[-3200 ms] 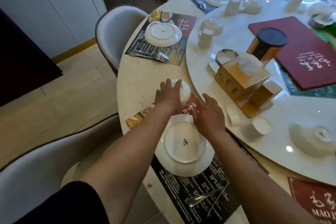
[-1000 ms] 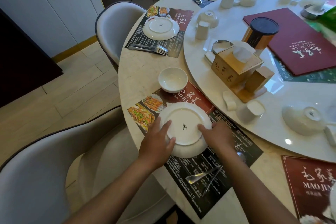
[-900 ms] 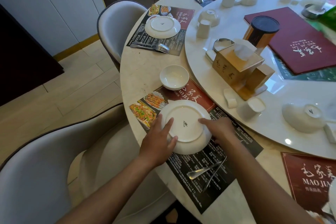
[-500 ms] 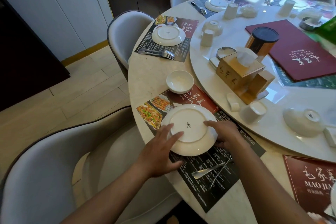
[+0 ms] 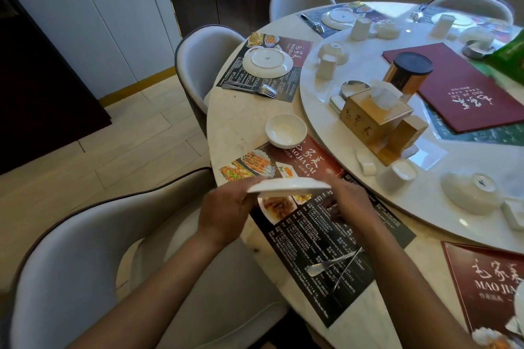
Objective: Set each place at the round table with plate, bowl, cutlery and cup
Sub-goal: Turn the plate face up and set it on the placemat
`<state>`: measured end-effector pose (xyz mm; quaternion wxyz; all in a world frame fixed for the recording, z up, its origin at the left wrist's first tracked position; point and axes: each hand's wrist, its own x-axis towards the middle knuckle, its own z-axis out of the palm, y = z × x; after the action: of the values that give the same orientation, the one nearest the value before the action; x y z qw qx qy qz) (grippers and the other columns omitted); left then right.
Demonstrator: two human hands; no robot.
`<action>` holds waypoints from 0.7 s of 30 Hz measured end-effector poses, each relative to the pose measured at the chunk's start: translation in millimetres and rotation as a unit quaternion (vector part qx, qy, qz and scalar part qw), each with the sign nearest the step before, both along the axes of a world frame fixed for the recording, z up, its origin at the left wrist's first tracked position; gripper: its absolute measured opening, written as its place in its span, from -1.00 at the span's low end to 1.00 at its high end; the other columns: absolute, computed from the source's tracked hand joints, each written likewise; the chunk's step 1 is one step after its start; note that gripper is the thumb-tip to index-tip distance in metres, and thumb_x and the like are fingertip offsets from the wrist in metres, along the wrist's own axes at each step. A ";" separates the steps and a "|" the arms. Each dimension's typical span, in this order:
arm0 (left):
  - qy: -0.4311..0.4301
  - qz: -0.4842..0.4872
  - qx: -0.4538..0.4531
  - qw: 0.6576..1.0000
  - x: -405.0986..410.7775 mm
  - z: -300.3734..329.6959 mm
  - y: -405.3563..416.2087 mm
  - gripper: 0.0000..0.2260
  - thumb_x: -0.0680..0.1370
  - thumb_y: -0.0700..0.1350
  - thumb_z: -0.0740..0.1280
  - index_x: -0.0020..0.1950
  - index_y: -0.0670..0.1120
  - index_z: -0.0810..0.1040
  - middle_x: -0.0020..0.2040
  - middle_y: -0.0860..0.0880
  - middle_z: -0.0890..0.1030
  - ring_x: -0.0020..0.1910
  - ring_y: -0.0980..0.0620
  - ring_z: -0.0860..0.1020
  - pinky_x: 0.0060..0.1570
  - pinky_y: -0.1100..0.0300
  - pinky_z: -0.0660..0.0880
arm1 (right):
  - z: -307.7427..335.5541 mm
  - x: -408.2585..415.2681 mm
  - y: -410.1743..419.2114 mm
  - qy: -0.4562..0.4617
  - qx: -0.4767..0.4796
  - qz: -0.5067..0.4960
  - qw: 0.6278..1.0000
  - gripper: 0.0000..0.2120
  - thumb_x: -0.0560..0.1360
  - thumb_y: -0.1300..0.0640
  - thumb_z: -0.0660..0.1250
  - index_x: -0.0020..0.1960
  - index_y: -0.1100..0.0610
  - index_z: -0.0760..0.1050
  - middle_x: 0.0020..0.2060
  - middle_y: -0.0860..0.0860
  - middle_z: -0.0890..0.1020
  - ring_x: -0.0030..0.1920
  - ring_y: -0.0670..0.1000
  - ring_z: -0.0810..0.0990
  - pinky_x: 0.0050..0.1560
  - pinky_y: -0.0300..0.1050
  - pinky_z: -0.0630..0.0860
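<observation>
- The round white ceramic plate [image 5: 289,186] is now off the table, held edge-on above the dark printed paper placemat [image 5: 320,224]; half a second ago it still lay face down on that mat.
- The left hand [image 5: 224,210] grasps its near-left rim with curled fingers, and the right hand [image 5: 347,201] grips the opposite rim; the fingertips under the plate are hidden.
- My reading is that the plate is midway through being turned right side up, so this place's plate is not yet set.
- The small white ceramic bowl [image 5: 285,130] stands upright at the far corner of the same mat, where it stood a second ago, so the bowl step here looks done.
- A metal spoon [image 5: 326,265] lies crossed with thin chopsticks [image 5: 347,269] on the near end of the mat, unmoved.
- A white ceramic cup [image 5: 395,176], upside down, sits on the white marble turntable [image 5: 368,71] just beyond this place; it still has to come down beside the plate.
- The next place around the cream marble round table [image 5: 235,122] has an inverted white plate [image 5: 267,61] and forks [image 5: 255,88], so more places wait.
- With the plate tilted in the air, a slipping rim is the likely risk.
</observation>
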<state>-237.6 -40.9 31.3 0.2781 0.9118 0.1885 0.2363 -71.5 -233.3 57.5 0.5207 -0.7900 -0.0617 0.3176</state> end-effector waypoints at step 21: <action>0.258 0.112 -0.288 0.915 49.6 -43.0 45.6 -0.71 0.61 0.06 0.38 0.27 -0.02 0.62 0.14 -0.04 0.66 0.07 -0.08 0.60 0.09 0.04 0.57 | -67.6 -12.8 0.3 -0.028 -0.094 0.022 0.995 -0.73 0.52 0.37 0.37 0.03 0.02 0.61 -0.11 0.04 0.66 -0.13 0.09 0.67 -0.22 -0.01 0.68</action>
<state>-188.1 4.7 -11.7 0.4420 0.7943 0.4146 -0.0423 -84.2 -233.0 -10.2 0.4352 -0.8424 -0.0634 0.3114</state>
